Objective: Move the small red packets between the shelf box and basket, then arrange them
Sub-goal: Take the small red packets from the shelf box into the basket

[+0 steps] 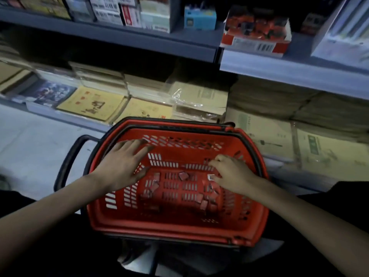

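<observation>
Head camera view, looking down in a dim shop aisle. A red plastic shopping basket with black handles sits in the middle of the scene, just in front of the person and close to the low shelf.

Small red packets lie loose on the basket's slotted floor. A few are on the left, one is near the middle, and a larger cluster is on the right.

The left hand is held over the far left part of the basket with its fingers straight and spread, gripping nothing. The right hand reaches into the right side, fingers curled down over the packets. Its thumb is right beside a packet with a white label, but it cannot be told whether the hand actually grips it.

On the upper shelf, far right, an open red and white carton holds more red packets. A small blue box stands to its left. The low shelf beyond the basket carries flat stacks of yellow-covered booklets.
</observation>
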A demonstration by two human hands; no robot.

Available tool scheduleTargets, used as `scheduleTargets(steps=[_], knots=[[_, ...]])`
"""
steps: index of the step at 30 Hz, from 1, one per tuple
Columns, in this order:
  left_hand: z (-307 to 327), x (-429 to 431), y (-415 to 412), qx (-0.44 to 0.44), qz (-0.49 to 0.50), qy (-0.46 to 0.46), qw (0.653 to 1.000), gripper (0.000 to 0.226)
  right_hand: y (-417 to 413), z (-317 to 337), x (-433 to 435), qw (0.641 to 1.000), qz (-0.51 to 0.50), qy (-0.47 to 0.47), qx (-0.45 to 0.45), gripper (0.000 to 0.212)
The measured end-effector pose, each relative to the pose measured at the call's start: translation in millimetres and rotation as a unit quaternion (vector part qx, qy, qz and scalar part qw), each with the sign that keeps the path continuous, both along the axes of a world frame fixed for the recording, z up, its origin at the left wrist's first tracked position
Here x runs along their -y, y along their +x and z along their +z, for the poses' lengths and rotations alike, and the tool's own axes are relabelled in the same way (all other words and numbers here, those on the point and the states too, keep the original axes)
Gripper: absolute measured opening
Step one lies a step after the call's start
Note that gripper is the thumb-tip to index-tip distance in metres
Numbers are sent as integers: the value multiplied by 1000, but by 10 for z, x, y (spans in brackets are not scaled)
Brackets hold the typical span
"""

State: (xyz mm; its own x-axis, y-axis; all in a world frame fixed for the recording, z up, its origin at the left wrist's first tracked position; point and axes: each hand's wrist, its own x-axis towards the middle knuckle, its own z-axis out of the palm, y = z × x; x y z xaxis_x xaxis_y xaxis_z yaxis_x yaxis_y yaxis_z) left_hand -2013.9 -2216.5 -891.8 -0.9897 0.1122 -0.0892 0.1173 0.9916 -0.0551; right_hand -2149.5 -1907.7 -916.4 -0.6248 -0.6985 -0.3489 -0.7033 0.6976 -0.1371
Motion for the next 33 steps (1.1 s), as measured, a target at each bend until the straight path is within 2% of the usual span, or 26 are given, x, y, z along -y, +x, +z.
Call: scheduleTargets(steps=[8, 13, 15, 18, 19, 24, 28, 33], knots=[[-496, 193, 84, 122, -11, -41, 992, 61, 87, -719, 22, 984, 48, 167, 46, 29], [-612, 178, 138, 169, -32, -51, 984, 61, 57, -1199, 281, 966, 87, 235, 55, 41], [-603, 161, 134, 178, -26, -46, 983, 60, 45, -1436, 324, 956, 82, 277, 59, 57], [-591, 160, 106, 204, -17, -47, 978, 62, 54, -1716, 297, 933, 87, 340, 79, 107], [-595, 168, 103, 213, -14, -47, 976, 62, 76, -1785, 272, 929, 88, 350, 77, 115], [-585, 159, 88, 249, 1, -26, 968, 64, 112, -1944, 191, 943, 119, 307, 36, 109], [-543, 121, 78, 257, 6, -11, 966, 63, 117, -1966, 144, 944, 132, 300, 38, 103], [-537, 112, 84, 250, 8, -15, 968, 64, 209, -2009, 119, 948, 130, 287, 39, 105]])
